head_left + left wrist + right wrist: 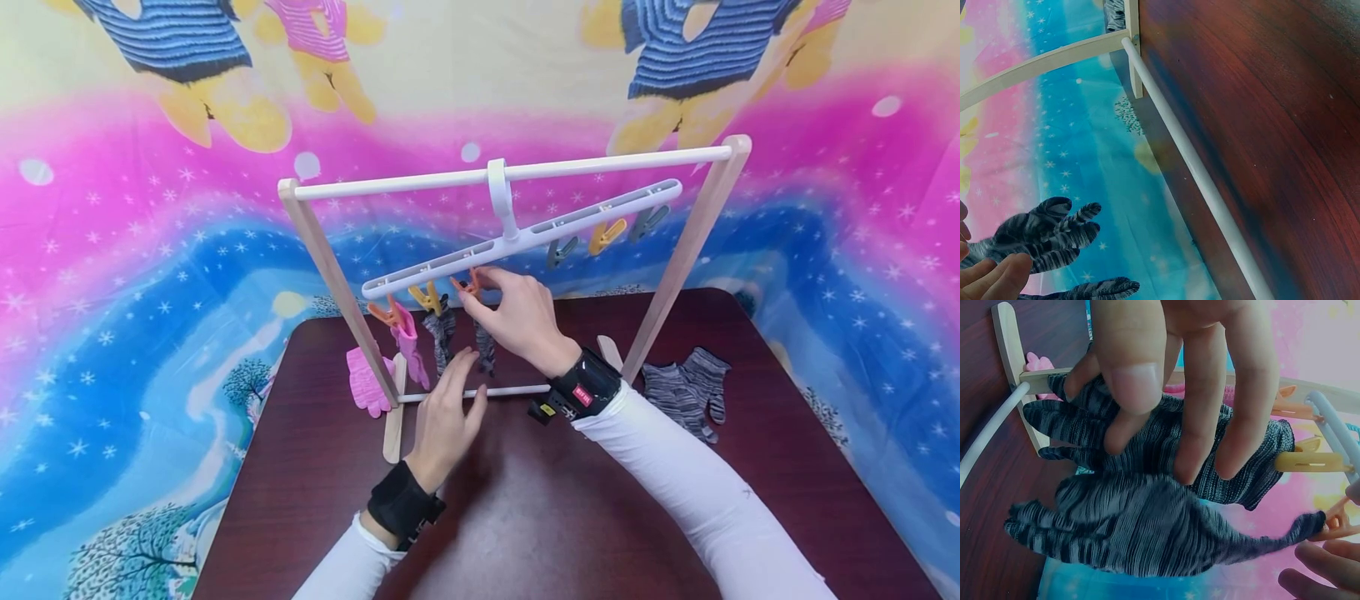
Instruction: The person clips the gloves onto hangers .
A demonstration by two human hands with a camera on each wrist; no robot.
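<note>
My right hand [521,317] is up at the hanger bar, thumb and fingertips pinching an orange clothespin [1338,525]. A black-and-grey striped glove [1141,528] hangs by its narrowed cuff at this clothespin. Lower down, my left hand [446,417] is held with fingers extended, in front of the hanging gloves. A second striped glove [1235,462] hangs beside it from a yellow clothespin [1310,462]. Farther left, a pink glove [407,342] hangs from another orange clothespin [386,312]. The white hanger [517,242] hooks over the rack's top rail and tilts, left end lower.
The wooden rack [682,267] stands on a dark red table [525,508], with a white lower rail [1191,162]. A pink glove [367,379] lies by its left leg; striped gloves [686,387] lie to its right. Grey and yellow clothespins [607,237] hang from the hanger's right half.
</note>
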